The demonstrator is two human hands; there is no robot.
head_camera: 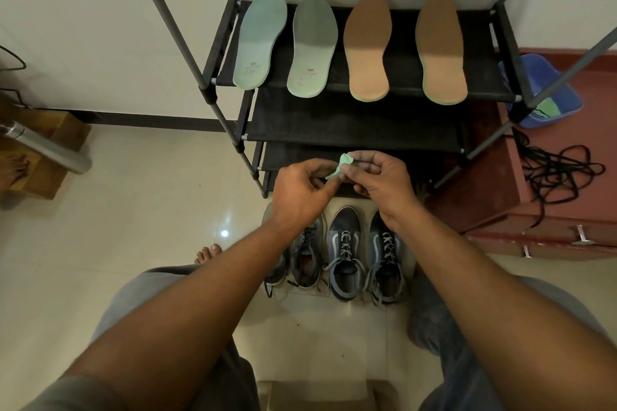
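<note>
While the person sits low with knees apart in grey shorts, both bare arms reach forward over the pale tiled floor. One bare foot peeks out beside the left knee. Just past the knees, shoes stand in a row on the floor. Two are blue shoes with grey laces, side by side, and to their left are two grey shoes, partly hidden by the left arm. Above the shoes, the two hands meet in the air. The left hand pinches the lower end of a small green scrap between thumb and finger, and its other fingers are curled in. The right hand pinches the upper end of the same scrap with its fingertips, and its other fingers are bent too. The scrap looks soft and crumpled; I cannot tell if it is cloth or paper. It sits between the hands, right in front of the low shelves of a black shoe rack. Higher up, one shelf holds four insoles lying flat in a row: two green insoles on the left and two brown insoles on the right. To the right of the rack, a tangle of black laces lies on a red cabinet, with a blue plastic thing behind it.
</note>
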